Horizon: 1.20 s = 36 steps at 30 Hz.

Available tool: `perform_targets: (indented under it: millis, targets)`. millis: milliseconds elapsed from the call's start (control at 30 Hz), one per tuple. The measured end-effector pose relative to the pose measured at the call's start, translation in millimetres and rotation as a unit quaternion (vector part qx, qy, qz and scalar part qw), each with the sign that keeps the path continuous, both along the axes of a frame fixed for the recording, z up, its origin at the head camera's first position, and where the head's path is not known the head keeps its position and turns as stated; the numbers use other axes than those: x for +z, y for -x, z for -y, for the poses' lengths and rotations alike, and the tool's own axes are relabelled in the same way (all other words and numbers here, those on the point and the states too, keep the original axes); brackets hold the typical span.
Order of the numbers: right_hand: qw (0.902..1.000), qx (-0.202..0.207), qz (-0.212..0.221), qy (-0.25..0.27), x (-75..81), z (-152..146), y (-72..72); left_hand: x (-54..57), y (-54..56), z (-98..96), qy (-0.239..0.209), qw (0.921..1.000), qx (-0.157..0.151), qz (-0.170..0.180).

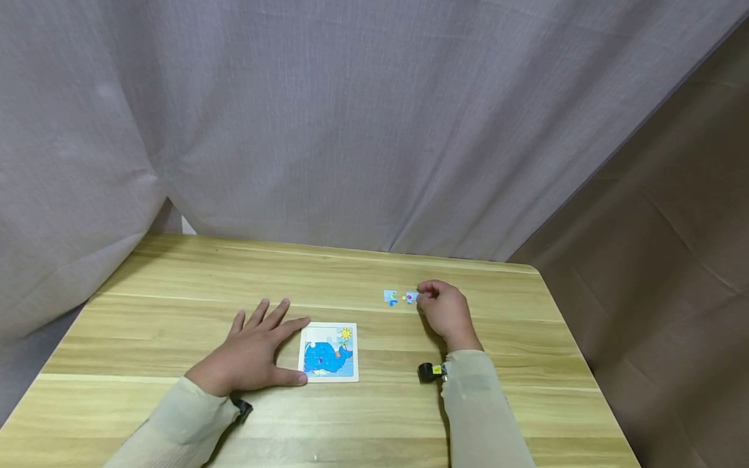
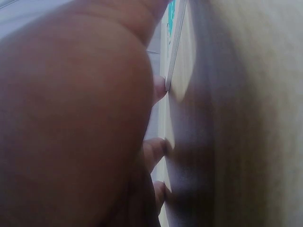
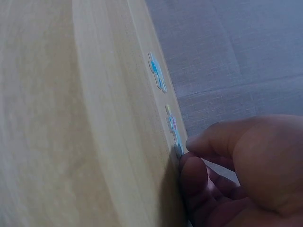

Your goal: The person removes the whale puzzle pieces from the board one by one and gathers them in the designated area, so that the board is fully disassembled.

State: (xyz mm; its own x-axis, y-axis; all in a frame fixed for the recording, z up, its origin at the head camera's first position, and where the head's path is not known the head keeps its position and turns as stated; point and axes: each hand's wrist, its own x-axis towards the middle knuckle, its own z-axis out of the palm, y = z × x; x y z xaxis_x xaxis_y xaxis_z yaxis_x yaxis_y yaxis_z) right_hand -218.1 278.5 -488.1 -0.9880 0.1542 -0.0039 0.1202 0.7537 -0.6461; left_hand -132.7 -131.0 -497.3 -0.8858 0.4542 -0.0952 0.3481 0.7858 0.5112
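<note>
A square whale puzzle (image 1: 328, 359) in a white frame lies on the table, with a pale patch along its upper left. My left hand (image 1: 251, 354) is spread flat beside it, index fingertip at its top left corner and thumb at its bottom left corner. Farther back on the right, my right hand (image 1: 447, 312) pinches the near end of a puzzle piece (image 1: 411, 297) with a pink mark. In the right wrist view, thumb and forefinger meet at the end of that piece (image 3: 173, 127). Just left of it lies another blue puzzle piece (image 1: 390, 297).
The light wooden table (image 1: 374, 429) ends at the back against a hanging grey curtain (image 1: 328, 130). A brown curtain (image 1: 661, 273) hangs along the right side. Small black wrist cameras (image 1: 428, 372) sit at both cuffs.
</note>
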Motion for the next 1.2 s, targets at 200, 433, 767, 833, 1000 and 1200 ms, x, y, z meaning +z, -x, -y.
perform_targets:
  millis: [200, 433, 767, 833, 1000, 1200]
  targets:
    - [1.0, 0.007, -0.001, -0.004, -0.7, 0, 1.9, 0.2, 0.4, -0.3, -0.002, 1.0, 0.001, 0.0]
    - [0.9998, 0.02, 0.001, -0.002, 3.6, 3, 1.8, -1.6, 0.1, -0.6, -0.003, 1.0, 0.004, 0.002]
    - [0.9946, 0.09, -0.051, -0.004, 32.0, 22, -7.9, -2.3, 2.6, -1.8, 0.0, 1.0, 0.0, 0.002]
    - [0.9917, 0.114, -0.058, -0.003, 36.9, 29, -10.7, -1.5, 3.1, -2.3, 0.0, 1.0, -0.001, 0.001]
    - [0.9825, 0.174, -0.064, -0.013, 46.2, 46, -17.3, 0.7, 3.5, -3.3, -0.001, 1.0, 0.0, 0.0]
    - [0.9683, 0.241, -0.055, -0.035, 52.1, 67, -22.9, -0.1, 5.5, -2.9, -0.001, 1.0, -0.001, -0.001]
